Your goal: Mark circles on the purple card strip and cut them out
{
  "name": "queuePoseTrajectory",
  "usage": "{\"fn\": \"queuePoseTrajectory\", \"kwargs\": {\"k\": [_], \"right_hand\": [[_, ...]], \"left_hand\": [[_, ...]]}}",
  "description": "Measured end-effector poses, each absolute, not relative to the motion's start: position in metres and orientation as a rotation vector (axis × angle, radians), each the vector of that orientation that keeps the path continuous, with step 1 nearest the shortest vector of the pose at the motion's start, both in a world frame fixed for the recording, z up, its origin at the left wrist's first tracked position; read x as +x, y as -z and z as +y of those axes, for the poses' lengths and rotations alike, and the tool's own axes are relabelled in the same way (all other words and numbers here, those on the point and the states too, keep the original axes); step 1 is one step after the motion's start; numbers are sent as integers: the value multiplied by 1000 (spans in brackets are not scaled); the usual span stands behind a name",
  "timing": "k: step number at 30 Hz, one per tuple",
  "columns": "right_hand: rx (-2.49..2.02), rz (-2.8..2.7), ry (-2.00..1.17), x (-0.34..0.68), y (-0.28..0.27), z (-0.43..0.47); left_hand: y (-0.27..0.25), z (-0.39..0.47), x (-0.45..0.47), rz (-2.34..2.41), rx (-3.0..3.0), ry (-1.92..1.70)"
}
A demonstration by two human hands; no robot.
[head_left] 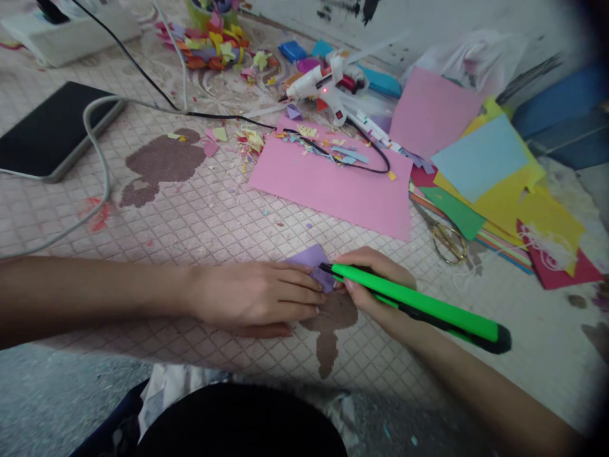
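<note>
My left hand point(266, 295) lies flat with its fingers stretched out over a small piece of purple paper point(311, 257), pressing it to the patterned tablecloth point(214, 222). In my right hand point(375, 273) is a bright green utility knife point(419, 301), gripped near its front end. Its dark tip touches or sits just over the purple paper, close to my left fingertips. The knife's handle slants back above my right wrist. Part of the purple paper is hidden under my left fingers.
Beyond my hands lies a pink sheet point(328, 197) with paper scraps and a black cord on it. A white glue gun point(323, 89) stands behind. Gold-handled scissors point(447, 241) and coloured paper point(490, 158) are at the right. A tablet-like device point(52, 130) rests at the left.
</note>
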State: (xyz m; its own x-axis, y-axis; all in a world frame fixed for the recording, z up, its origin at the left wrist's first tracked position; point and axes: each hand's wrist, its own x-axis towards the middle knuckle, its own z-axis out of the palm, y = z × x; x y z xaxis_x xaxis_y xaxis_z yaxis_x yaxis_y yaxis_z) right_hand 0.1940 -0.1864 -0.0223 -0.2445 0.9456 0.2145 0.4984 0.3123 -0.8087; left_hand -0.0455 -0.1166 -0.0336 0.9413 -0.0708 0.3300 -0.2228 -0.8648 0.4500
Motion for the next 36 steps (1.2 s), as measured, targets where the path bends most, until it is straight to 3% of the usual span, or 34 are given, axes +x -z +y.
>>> {"fn": "queuePoseTrajectory", "kwargs": {"k": [23, 36], "right_hand": [[-1307, -1732, -911, 193, 21, -189], [-1318, -1822, -793, 190, 19, -187]], "left_hand": [[33, -118, -45, -203, 2593, -436], [33, -118, -45, -195, 2580, -432]]}}
